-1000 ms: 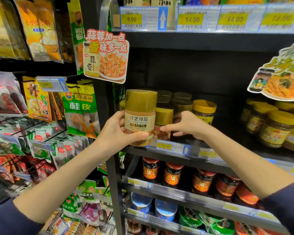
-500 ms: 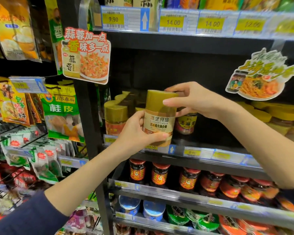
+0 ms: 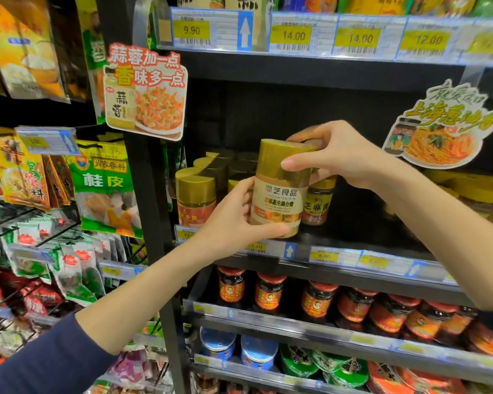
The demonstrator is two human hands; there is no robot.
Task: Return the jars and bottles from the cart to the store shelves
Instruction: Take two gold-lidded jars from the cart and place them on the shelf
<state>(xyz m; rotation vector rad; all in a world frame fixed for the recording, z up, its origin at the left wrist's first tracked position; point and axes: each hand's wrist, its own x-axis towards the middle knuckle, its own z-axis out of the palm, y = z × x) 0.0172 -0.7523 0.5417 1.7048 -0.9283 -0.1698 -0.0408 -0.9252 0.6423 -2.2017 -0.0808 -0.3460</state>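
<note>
1 jar (image 3: 279, 194) over shelf (image 3: 367, 237) front | left grip (image 3: 234, 220) curled round its base | right grip (image 3: 339, 157) pinching gold lid (image 3: 279, 155)

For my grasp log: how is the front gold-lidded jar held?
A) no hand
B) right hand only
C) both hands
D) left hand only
C: the left hand wraps the body of the jar, and the right hand grips its lid.

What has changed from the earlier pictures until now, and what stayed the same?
The right hand left the shelved jars and rose to grip the gold lid of the held jar. That jar moved rightward along the shelf front. The left hand holds its body as before.
</note>
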